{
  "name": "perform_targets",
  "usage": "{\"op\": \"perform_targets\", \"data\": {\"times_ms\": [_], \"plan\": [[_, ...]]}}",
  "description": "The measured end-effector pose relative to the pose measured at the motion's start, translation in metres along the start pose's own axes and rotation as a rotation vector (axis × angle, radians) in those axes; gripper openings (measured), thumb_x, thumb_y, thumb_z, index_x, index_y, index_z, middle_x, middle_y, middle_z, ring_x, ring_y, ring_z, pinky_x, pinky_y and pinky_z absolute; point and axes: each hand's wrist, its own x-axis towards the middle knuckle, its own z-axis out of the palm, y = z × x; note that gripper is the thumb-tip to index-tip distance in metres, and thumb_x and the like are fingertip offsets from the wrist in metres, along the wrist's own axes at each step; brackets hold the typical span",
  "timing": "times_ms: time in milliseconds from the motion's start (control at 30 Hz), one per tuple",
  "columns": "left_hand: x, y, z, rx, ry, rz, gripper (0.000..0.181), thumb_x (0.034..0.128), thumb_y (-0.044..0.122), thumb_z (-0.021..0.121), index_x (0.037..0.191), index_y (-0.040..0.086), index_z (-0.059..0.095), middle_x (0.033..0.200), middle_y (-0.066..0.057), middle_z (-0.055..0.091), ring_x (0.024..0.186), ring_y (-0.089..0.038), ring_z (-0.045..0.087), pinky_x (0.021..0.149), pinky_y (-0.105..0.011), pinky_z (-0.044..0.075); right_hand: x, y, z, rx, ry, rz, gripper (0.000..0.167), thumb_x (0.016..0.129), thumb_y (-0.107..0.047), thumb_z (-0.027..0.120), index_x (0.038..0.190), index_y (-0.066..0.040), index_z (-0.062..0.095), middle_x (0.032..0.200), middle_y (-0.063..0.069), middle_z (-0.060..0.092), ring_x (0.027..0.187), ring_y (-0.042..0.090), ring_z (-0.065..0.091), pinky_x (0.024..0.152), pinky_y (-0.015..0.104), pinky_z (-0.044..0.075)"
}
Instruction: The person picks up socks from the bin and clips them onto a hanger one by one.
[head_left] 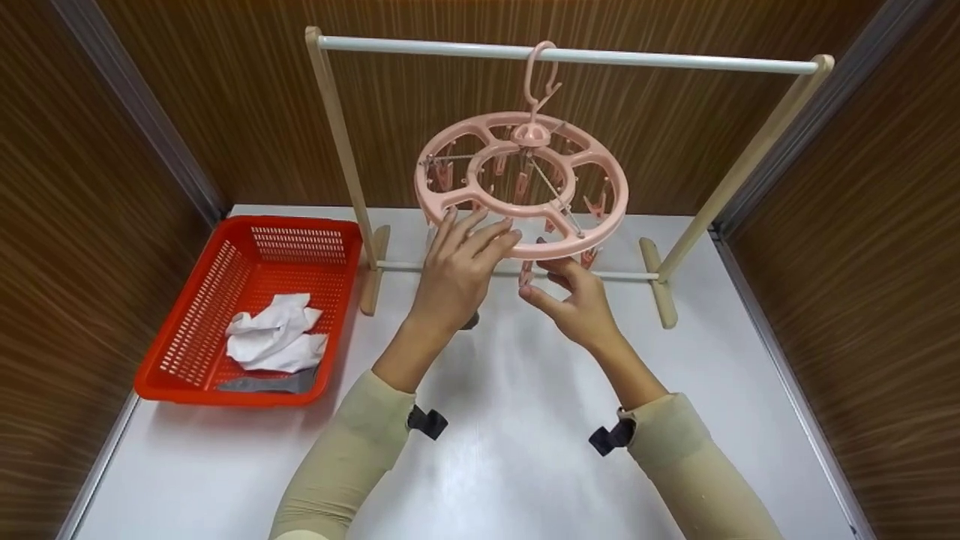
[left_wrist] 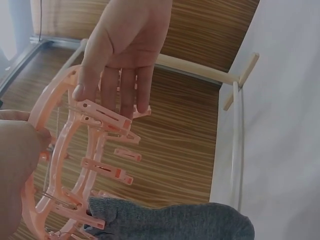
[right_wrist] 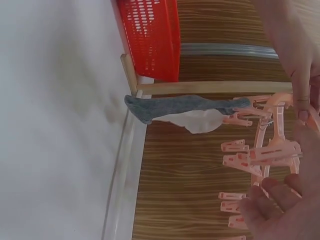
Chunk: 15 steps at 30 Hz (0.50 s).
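Observation:
A pink round clip hanger (head_left: 590,236) hangs tilted by its hook from a white rail. My left hand (head_left: 457,274) holds the hanger's near rim; the right wrist view shows its thumb against the ring. Below the rim, my right hand (head_left: 577,300) is beside a pink clothes peg (head_left: 526,274), thumb and fingers spread apart on either side of it. In the left wrist view, the right hand's fingers look mostly straight. A grey sock (left_wrist: 170,220) hangs from the hanger's pegs, with a white cloth item (right_wrist: 195,120) behind it in the right wrist view.
The rack's white rail (head_left: 420,47) rests on wooden legs (head_left: 742,172). At the left stands a red basket (head_left: 169,382) holding white cloth (head_left: 274,337) and a grey cloth piece (head_left: 277,382). Wood-grain walls (head_left: 862,262) enclose the white table (head_left: 510,465).

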Motion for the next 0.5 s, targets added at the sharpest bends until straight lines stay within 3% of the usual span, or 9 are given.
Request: {"op": "perform_targets", "data": {"times_ms": [233,500], "plan": [[-0.0019,-0.0018,0.0001,-0.020,0.002,-0.009,0.024,0.0998,0.016,0.060,0.120,0.020,0.072,0.129,0.001,0.068,0.131,-0.028,0.054,0.118,-0.056,0.028,0.0053,-0.0008,0.0060,0.036,0.018,-0.006,0.027,0.091,0.000,0.069,0.114,0.012,0.063,0.109,0.027,0.069,0.108,0.039,0.066,0.097,0.054,0.051],[-0.0022,-0.0035,-0.0030,-0.014,-0.017,-0.010,0.025,0.0982,0.015,0.063,0.120,0.021,0.072,0.129,0.001,0.068,0.131,-0.028,0.054,0.118,-0.055,0.028,0.0048,-0.0005,0.0070,0.047,0.029,0.028,0.021,0.091,-0.001,0.070,0.107,0.012,0.067,0.098,0.022,0.071,0.092,0.032,0.072,0.081,0.028,0.058]]}}
